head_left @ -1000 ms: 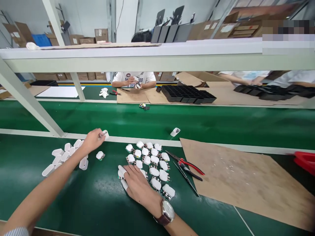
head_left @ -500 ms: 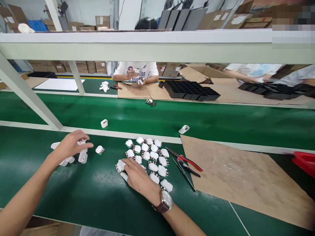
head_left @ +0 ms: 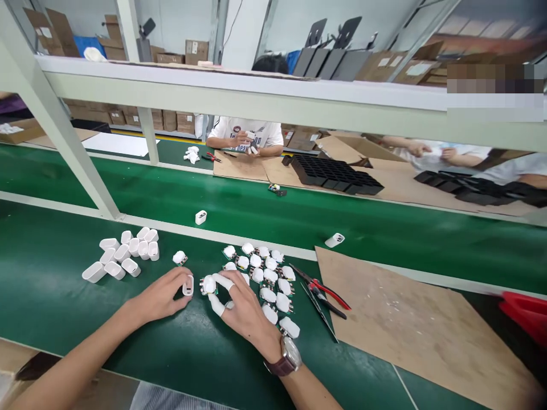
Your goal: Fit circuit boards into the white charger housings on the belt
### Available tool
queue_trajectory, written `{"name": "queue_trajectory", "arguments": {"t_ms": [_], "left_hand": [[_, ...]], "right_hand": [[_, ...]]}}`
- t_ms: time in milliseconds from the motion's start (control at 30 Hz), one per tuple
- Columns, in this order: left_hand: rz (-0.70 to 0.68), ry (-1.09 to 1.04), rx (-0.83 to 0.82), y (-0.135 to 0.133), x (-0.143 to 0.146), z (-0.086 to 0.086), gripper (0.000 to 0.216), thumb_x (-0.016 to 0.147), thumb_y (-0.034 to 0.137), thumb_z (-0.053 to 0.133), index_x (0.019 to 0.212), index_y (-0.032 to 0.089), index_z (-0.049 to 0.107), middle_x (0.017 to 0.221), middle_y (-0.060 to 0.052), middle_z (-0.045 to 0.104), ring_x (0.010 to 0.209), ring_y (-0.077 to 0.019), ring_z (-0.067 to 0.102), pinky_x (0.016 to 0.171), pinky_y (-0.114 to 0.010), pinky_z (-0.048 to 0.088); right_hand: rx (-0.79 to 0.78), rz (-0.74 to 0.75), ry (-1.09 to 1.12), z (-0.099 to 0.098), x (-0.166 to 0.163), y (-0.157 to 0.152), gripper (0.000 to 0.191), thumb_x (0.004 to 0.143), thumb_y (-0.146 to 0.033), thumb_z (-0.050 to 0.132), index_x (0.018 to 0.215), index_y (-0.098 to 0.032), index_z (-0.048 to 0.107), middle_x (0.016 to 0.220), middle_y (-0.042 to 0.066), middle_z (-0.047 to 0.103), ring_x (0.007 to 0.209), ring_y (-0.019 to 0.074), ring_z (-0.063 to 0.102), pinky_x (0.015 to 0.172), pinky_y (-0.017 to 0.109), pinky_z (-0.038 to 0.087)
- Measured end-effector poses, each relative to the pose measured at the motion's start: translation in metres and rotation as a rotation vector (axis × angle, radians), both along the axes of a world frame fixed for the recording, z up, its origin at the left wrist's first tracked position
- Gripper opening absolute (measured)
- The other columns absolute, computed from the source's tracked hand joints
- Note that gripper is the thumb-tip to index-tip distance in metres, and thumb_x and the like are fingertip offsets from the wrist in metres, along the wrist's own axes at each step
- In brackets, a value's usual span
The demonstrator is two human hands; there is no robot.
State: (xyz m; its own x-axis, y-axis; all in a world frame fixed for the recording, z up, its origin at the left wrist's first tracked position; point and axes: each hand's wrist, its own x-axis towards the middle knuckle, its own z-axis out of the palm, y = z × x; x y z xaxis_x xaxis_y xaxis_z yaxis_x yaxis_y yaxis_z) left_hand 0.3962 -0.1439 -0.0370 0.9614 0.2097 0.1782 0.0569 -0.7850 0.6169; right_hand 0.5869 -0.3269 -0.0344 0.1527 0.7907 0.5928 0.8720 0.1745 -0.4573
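My left hand (head_left: 166,295) is closed on a white plastic charger housing (head_left: 188,285), its open end turned toward the right. Facing it across a small gap is a circuit board with a white cover (head_left: 209,285), pinched between thumb and forefinger of my right hand (head_left: 243,304). White finger cots cover those fingertips, and a watch is on that wrist. Several similar circuit boards (head_left: 283,303) lie in rows beside and beyond my right hand, some partly hidden by it. One lone circuit board (head_left: 180,258) rests just beyond my left hand. A group of empty white housings (head_left: 122,253) stands farther left.
Red-handled pliers (head_left: 327,293) and tweezers (head_left: 319,313) lie right of the boards, next to a cardboard sheet (head_left: 410,307). White housings (head_left: 200,217) (head_left: 335,240) sit on the green belt (head_left: 256,210). A shelf frame (head_left: 256,97) crosses overhead. Co-workers sit opposite, near black trays (head_left: 337,173).
My left hand has come right from the housing group, now with one housing in it. My right hand has lifted the circuit board toward it. The camera view has shifted slightly.
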Motion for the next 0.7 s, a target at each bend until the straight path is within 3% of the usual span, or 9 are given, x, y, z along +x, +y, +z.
{"name": "queue_trajectory", "arguments": {"t_ms": [100, 167, 333, 467, 600, 700], "left_hand": [[0.092, -0.005, -0.185, -0.009, 0.012, -0.022, 0.042, 0.091, 0.023, 0.071, 0.128, 0.027, 0.052, 0.125, -0.007, 0.066, 0.116, -0.0263, 0.068, 0.102, -0.044, 0.058], [0.127, -0.027, -0.277, -0.012, 0.015, -0.037, 0.052, 0.090, 0.025, 0.074, 0.135, 0.028, 0.048, 0.128, -0.006, 0.067, 0.120, -0.0264, 0.067, 0.104, -0.044, 0.057], [0.162, -0.085, -0.258, -0.020, 0.011, -0.059, 0.064, 0.091, 0.033, 0.076, 0.145, 0.029, 0.042, 0.134, -0.009, 0.064, 0.125, -0.0289, 0.065, 0.106, -0.047, 0.055], [0.220, -0.115, -0.117, -0.020, 0.008, -0.057, 0.060, 0.086, 0.042, 0.084, 0.136, 0.026, 0.055, 0.121, -0.010, 0.066, 0.113, -0.0310, 0.066, 0.096, -0.048, 0.058], [0.131, -0.042, -0.173, -0.013, 0.007, -0.041, 0.085, 0.078, 0.040, 0.090, 0.151, 0.029, 0.048, 0.143, -0.013, 0.058, 0.110, -0.0286, 0.067, 0.095, -0.044, 0.058], [0.022, 0.001, -0.227, -0.010, 0.010, -0.034, 0.065, 0.082, 0.032, 0.087, 0.140, 0.029, 0.059, 0.130, -0.009, 0.067, 0.106, -0.0266, 0.068, 0.096, -0.042, 0.057]], "right_hand": [[0.007, 0.026, -0.048, -0.001, -0.001, -0.006, 0.046, 0.099, -0.012, 0.061, 0.141, -0.024, 0.050, 0.124, 0.012, 0.065, 0.117, 0.0273, 0.064, 0.099, 0.050, 0.060], [-0.019, 0.036, -0.097, -0.005, -0.002, -0.010, 0.052, 0.098, -0.009, 0.061, 0.146, -0.023, 0.048, 0.127, 0.013, 0.065, 0.120, 0.0288, 0.062, 0.103, 0.053, 0.058], [-0.061, 0.049, -0.163, -0.014, -0.005, -0.011, 0.056, 0.098, -0.007, 0.061, 0.150, -0.020, 0.045, 0.134, 0.016, 0.064, 0.127, 0.0325, 0.059, 0.107, 0.058, 0.056], [-0.015, 0.056, -0.087, -0.009, -0.006, -0.008, 0.055, 0.097, -0.007, 0.063, 0.147, -0.023, 0.046, 0.131, 0.015, 0.064, 0.122, 0.0301, 0.062, 0.105, 0.057, 0.057], [-0.031, 0.032, -0.017, -0.001, -0.006, -0.009, 0.051, 0.099, -0.010, 0.062, 0.145, -0.026, 0.047, 0.126, 0.013, 0.066, 0.117, 0.0283, 0.064, 0.102, 0.057, 0.058], [-0.029, 0.029, 0.005, -0.001, -0.009, -0.010, 0.051, 0.099, -0.010, 0.062, 0.144, -0.027, 0.047, 0.127, 0.012, 0.066, 0.116, 0.0280, 0.065, 0.101, 0.057, 0.057]]}}
